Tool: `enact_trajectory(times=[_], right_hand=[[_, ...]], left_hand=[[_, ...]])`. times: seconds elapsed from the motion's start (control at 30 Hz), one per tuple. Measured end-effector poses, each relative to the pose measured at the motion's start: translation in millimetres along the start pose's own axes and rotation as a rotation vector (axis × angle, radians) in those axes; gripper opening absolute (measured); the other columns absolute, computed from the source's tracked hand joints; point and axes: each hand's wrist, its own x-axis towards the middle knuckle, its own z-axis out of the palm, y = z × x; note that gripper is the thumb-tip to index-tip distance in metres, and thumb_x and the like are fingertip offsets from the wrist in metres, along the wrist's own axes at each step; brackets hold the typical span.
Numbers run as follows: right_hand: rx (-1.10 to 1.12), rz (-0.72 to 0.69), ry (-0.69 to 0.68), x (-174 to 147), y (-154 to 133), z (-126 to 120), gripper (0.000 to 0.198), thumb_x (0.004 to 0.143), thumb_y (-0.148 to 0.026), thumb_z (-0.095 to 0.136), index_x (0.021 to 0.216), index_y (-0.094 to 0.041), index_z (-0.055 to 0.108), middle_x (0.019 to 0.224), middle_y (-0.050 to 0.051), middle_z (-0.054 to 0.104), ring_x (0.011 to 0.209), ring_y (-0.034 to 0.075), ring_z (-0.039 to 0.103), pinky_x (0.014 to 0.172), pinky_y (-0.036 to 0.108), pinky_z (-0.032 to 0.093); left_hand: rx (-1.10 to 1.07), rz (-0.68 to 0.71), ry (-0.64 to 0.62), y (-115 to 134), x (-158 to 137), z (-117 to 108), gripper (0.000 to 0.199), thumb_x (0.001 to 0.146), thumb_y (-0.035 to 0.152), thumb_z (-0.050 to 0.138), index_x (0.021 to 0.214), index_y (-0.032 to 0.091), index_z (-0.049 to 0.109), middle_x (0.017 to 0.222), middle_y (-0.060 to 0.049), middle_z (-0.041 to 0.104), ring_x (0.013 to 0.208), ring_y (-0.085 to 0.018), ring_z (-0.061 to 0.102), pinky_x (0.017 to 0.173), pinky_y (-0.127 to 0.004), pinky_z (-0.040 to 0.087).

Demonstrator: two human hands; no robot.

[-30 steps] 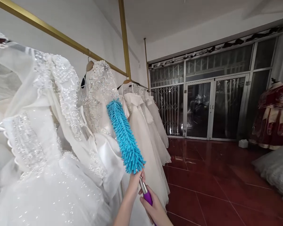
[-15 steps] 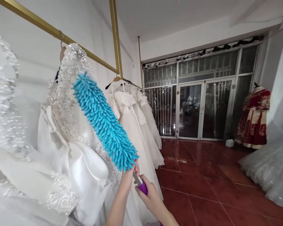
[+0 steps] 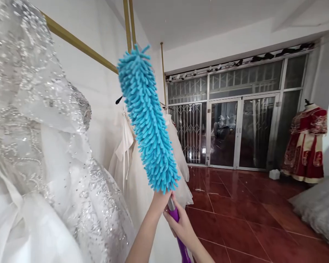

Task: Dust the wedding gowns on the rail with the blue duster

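Note:
A blue chenille duster (image 3: pixel 148 117) with a purple handle (image 3: pixel 178 230) points up in front of me. My left hand (image 3: pixel 159 201) grips it right at the base of the blue head. Just below, my right hand (image 3: pixel 182 226) is closed around the purple handle. A beaded white wedding dress (image 3: pixel 44 153) hangs close on my left. More white dresses (image 3: pixel 131 164) hang behind the duster from a gold rail (image 3: pixel 79 43).
Glass doors with a metal grille (image 3: pixel 235 131) close the far end of the room. A red and gold dress on a mannequin (image 3: pixel 305 142) stands at the right. White tulle (image 3: pixel 318 208) lies on the red tiled floor (image 3: pixel 249 226).
The duster head has swung from leaning left against the dresses to nearly upright and higher. I have moved forward along the rail, so the beaded dress is closer.

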Motion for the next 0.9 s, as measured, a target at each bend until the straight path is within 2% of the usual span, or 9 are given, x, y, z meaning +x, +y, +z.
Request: enact_trajectory(times=[0.13,0.27,0.43,0.53,0.63,0.73,0.83,0.9], right_hand=[[0.042,0.021,-0.038,34,4,-22,0.02,0.081,-0.037,0.045,0.09,-0.019,0.044,0.042,-0.014,0.033,0.027,0.002,0.026,0.031,0.018,0.02],[0.034,0.052,-0.044,66,19,-42,0.019,0.084,-0.038,0.041,0.079,-0.02,0.04,0.037,-0.014,0.031,0.027,0.003,0.025,0.034,0.019,0.02],[-0.068,0.136,-0.029,96,68,-60,0.016,0.083,-0.035,0.041,0.081,-0.02,0.038,0.039,-0.015,0.034,0.025,0.003,0.028,0.028,0.015,0.019],[-0.136,0.142,-0.075,109,91,-79,0.014,0.082,-0.034,0.042,0.085,-0.02,0.04,0.046,-0.013,0.033,0.026,0.003,0.029,0.024,0.015,0.02],[-0.181,0.035,-0.11,132,94,-106,0.014,0.081,-0.033,0.044,0.078,-0.02,0.04,0.055,-0.01,0.029,0.037,0.003,0.028,0.03,0.017,0.024],[-0.208,-0.084,-0.086,170,81,-133,0.015,0.081,-0.028,0.047,0.072,-0.02,0.038,0.058,-0.009,0.028,0.047,0.005,0.028,0.041,0.02,0.027],[-0.2,-0.114,-0.061,214,70,-155,0.013,0.081,-0.029,0.045,0.074,-0.021,0.038,0.056,-0.01,0.029,0.042,0.004,0.031,0.038,0.02,0.027],[-0.19,-0.109,-0.072,238,70,-168,0.012,0.082,-0.03,0.044,0.076,-0.021,0.038,0.055,-0.01,0.029,0.037,0.004,0.031,0.033,0.018,0.026]], left_hand=[[-0.079,0.044,0.039,-18,58,14,0.03,0.068,0.038,0.047,0.047,0.021,0.034,0.039,0.006,0.033,0.04,-0.007,0.031,0.046,-0.024,0.026],[-0.127,-0.006,0.082,-53,106,13,0.028,0.07,0.037,0.046,0.05,0.021,0.034,0.04,0.007,0.033,0.039,-0.007,0.03,0.045,-0.024,0.023],[-0.143,-0.077,0.141,-108,136,6,0.025,0.07,0.036,0.048,0.055,0.02,0.035,0.046,0.007,0.034,0.042,-0.007,0.034,0.048,-0.023,0.026],[-0.131,-0.093,0.153,-124,145,11,0.027,0.07,0.036,0.05,0.055,0.02,0.035,0.047,0.007,0.035,0.043,-0.007,0.035,0.05,-0.023,0.028],[-0.104,-0.054,0.116,-116,164,23,0.03,0.072,0.039,0.052,0.055,0.02,0.037,0.045,0.008,0.037,0.043,-0.008,0.037,0.053,-0.024,0.03],[-0.056,0.017,0.089,-93,201,37,0.033,0.072,0.041,0.055,0.052,0.02,0.039,0.042,0.007,0.041,0.044,-0.009,0.04,0.057,-0.025,0.032],[-0.017,0.063,0.098,-75,249,48,0.033,0.07,0.04,0.057,0.05,0.02,0.041,0.042,0.006,0.044,0.045,-0.009,0.041,0.058,-0.025,0.033],[-0.015,0.071,0.124,-76,278,52,0.03,0.07,0.039,0.057,0.052,0.02,0.042,0.043,0.006,0.044,0.045,-0.01,0.042,0.056,-0.025,0.033]])
